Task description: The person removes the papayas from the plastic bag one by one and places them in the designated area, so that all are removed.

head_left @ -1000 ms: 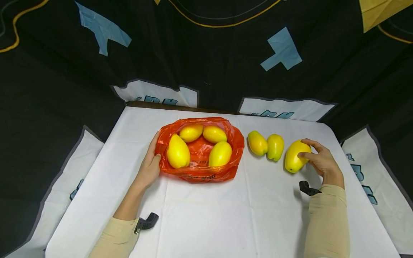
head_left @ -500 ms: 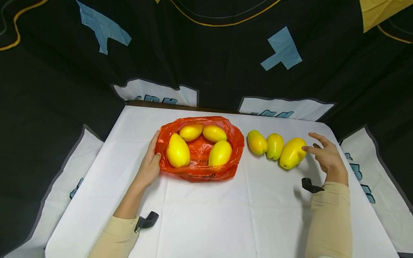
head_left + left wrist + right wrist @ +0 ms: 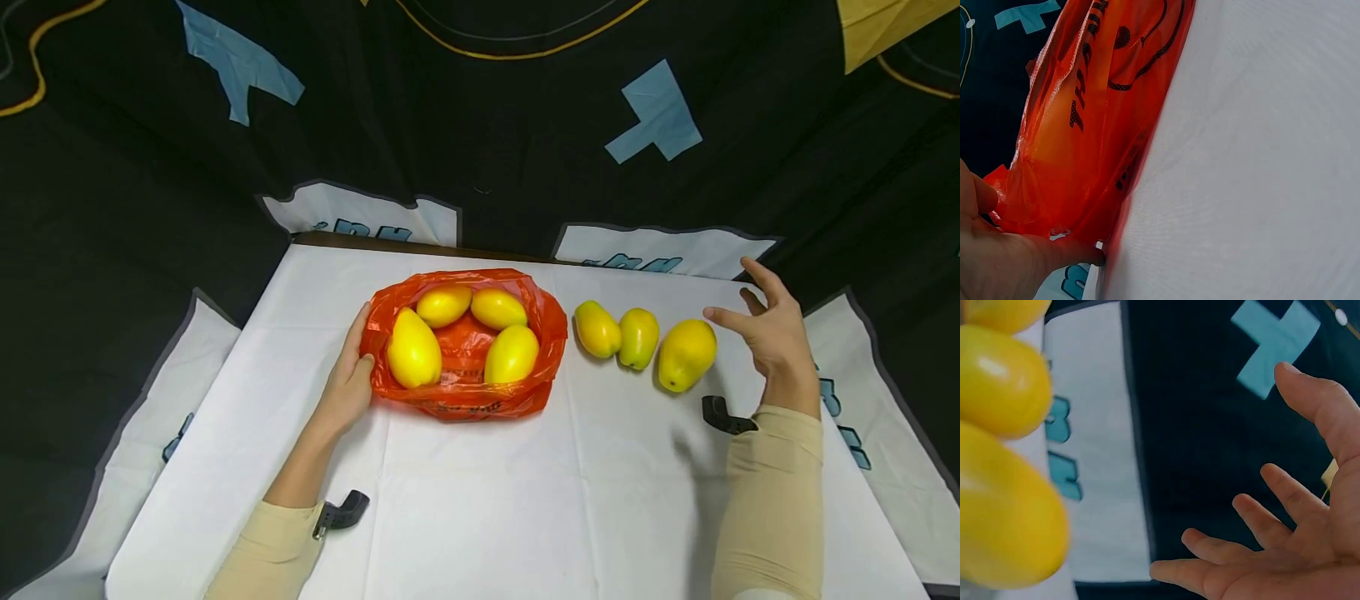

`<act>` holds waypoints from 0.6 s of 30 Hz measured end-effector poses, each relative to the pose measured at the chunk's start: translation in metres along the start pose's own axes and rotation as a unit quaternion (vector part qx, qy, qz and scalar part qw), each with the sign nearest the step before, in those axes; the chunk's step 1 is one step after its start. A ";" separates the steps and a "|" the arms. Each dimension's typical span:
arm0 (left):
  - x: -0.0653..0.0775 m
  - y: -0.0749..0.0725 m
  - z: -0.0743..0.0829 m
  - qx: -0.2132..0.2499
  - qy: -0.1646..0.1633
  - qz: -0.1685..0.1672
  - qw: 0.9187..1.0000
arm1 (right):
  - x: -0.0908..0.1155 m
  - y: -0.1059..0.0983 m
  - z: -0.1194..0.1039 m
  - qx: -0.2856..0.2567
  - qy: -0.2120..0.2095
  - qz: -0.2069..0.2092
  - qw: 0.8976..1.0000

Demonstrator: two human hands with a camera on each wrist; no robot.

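Observation:
An open red plastic bag (image 3: 463, 408) stands on the white table with several yellow, mango-like fruits (image 3: 415, 350) visible inside. My left hand (image 3: 352, 375) holds the bag's left side, thumb toward me; in the left wrist view the bag's printed wall (image 3: 1104, 125) rises beside the thumb (image 3: 1054, 253). Right of the bag, three more yellow fruits lie in a row: one tilted (image 3: 597, 330), a greenish one (image 3: 638, 338) and a larger one (image 3: 687, 356). My right hand (image 3: 780, 329) is raised beside the larger fruit, fingers spread and holding nothing, apart from it.
The white tabletop (image 3: 480, 508) stretches in front of the bag and fruits. Its back edge meets a black curtain (image 3: 487, 150) with blue patches. White lettered cloth panels (image 3: 667, 250) hang beyond the edges. Each forearm wears a black wrist camera mount (image 3: 345, 510).
My right hand has let go of the larger fruit and moved up and away, its fingers spreading. That fruit shifted left, then turned slightly. My left hand and the bag have stayed put.

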State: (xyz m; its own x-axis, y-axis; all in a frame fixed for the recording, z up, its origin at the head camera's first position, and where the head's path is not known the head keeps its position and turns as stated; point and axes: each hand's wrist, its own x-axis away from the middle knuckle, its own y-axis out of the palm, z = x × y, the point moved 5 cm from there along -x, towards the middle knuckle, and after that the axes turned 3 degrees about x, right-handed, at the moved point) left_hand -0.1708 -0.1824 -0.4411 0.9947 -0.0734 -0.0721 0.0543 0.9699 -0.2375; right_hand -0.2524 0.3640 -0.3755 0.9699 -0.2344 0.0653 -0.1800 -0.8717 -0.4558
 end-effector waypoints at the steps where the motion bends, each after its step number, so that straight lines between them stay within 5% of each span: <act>1: 0.000 0.000 0.000 0.001 0.000 0.000 1.000 | 0.000 0.001 -0.006 0.003 -0.005 -0.001 1.000; 18: 0.000 0.000 0.002 0.004 0.000 -0.004 1.000 | 0.007 0.034 -0.083 0.011 -0.100 -0.039 0.994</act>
State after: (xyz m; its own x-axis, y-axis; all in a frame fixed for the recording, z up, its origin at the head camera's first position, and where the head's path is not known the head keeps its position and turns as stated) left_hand -0.1701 -0.1820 -0.4396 0.9943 -0.0805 -0.0696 0.0624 0.9709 -0.2312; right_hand -0.2655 0.2971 -0.3164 0.9944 -0.0741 -0.0750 -0.1010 -0.8738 -0.4757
